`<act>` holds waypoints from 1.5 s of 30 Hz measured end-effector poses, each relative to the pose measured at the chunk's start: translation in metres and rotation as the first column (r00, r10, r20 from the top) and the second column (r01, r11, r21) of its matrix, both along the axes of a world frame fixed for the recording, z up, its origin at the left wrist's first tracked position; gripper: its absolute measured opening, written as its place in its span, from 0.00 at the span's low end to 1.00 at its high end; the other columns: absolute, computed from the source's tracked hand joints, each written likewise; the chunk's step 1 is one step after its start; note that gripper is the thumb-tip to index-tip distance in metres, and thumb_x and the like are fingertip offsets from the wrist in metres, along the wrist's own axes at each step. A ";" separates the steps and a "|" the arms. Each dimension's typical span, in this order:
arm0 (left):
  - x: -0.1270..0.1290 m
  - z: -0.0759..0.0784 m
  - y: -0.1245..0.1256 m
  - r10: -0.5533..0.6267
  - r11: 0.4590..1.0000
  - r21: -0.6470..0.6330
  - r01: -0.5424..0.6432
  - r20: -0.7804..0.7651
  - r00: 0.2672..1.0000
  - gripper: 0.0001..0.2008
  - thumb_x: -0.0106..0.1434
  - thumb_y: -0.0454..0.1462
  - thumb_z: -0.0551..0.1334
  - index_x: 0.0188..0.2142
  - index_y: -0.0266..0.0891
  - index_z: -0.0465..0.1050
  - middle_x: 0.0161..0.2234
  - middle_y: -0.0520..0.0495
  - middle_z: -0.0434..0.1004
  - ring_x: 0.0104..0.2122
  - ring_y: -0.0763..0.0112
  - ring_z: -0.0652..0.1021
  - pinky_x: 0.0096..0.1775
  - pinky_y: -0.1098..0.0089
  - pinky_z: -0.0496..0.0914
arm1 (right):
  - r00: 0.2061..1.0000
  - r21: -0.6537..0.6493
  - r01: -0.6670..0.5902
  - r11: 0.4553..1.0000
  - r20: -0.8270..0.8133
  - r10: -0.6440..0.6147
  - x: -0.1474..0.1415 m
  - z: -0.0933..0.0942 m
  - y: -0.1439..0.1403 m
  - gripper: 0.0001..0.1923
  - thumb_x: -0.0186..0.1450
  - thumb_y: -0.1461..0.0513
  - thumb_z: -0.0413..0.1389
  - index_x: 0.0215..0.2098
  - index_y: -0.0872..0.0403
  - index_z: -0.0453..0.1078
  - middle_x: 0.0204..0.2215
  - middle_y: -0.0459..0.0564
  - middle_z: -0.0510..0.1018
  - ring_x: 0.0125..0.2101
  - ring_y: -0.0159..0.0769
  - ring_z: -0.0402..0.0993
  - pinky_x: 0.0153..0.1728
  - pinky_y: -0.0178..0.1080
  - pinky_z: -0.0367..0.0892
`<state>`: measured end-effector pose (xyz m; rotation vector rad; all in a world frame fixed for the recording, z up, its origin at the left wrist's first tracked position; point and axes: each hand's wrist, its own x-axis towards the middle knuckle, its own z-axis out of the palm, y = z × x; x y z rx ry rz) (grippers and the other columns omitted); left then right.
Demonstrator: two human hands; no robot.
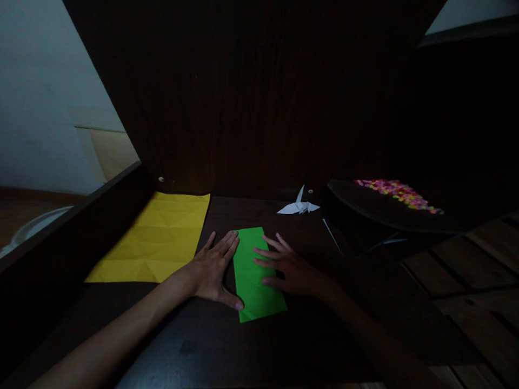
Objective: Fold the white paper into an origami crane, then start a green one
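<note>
A green sheet of paper [252,275], a narrow upright rectangle that looks folded in half, lies on the dark wooden surface in front of me. Along its left edge my left hand [214,270] rests with fingers spread, the thumb on the lower left corner and fingertips at the upper left corner. From the other side my right hand [286,263] reaches over the right edge, its fingers apart and the fingertips on or just above the paper. Neither hand grips the sheet. To the left lies a creased yellow sheet [162,237].
A white paper crane [299,207] sits at the back, near the upright dark panel [259,97]. On the right, a dark curved board [365,208] carries a heap of small colourful pieces [399,193]. A raised wooden edge [81,224] bounds the left side.
</note>
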<state>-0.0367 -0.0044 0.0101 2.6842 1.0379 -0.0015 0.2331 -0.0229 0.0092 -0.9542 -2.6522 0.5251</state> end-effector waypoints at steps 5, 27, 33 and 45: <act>0.000 -0.004 0.001 -0.018 1.000 0.022 0.017 0.045 0.999 0.65 0.47 0.67 0.57 0.68 0.26 0.34 0.68 0.25 0.33 0.67 0.41 0.42 0.62 0.43 0.32 | 0.959 -0.149 -0.280 0.948 -0.002 0.283 -0.027 0.006 -0.016 0.24 0.69 0.68 0.47 0.62 0.51 0.61 0.63 0.48 0.64 0.66 0.37 0.49 0.66 0.49 0.45; -0.005 -0.001 0.003 0.103 0.995 0.003 -0.103 0.042 0.994 0.70 0.42 0.69 0.59 0.68 0.23 0.33 0.67 0.25 0.29 0.67 0.43 0.39 0.64 0.49 0.42 | 0.998 0.002 -0.029 1.000 0.061 0.029 -0.049 -0.009 0.028 0.25 0.68 0.62 0.52 0.63 0.49 0.60 0.63 0.47 0.62 0.66 0.46 0.48 0.64 0.60 0.45; -0.004 0.017 -0.003 0.010 0.999 0.031 -0.012 0.074 0.997 0.52 0.51 0.63 0.61 0.66 0.33 0.54 0.65 0.32 0.55 0.63 0.45 0.60 0.62 0.49 0.53 | 0.999 -0.036 0.020 0.999 0.030 -0.019 -0.043 -0.011 0.036 0.24 0.69 0.61 0.51 0.64 0.52 0.59 0.64 0.51 0.60 0.66 0.46 0.49 0.64 0.59 0.45; -0.005 0.019 -0.009 -0.016 0.998 0.064 0.011 0.080 0.997 0.45 0.53 0.56 0.65 0.65 0.40 0.56 0.61 0.39 0.65 0.61 0.43 0.62 0.57 0.45 0.58 | 1.000 -0.063 -0.003 0.998 0.001 0.003 -0.037 -0.013 0.042 0.24 0.72 0.64 0.43 0.65 0.47 0.57 0.64 0.45 0.61 0.66 0.38 0.49 0.65 0.55 0.44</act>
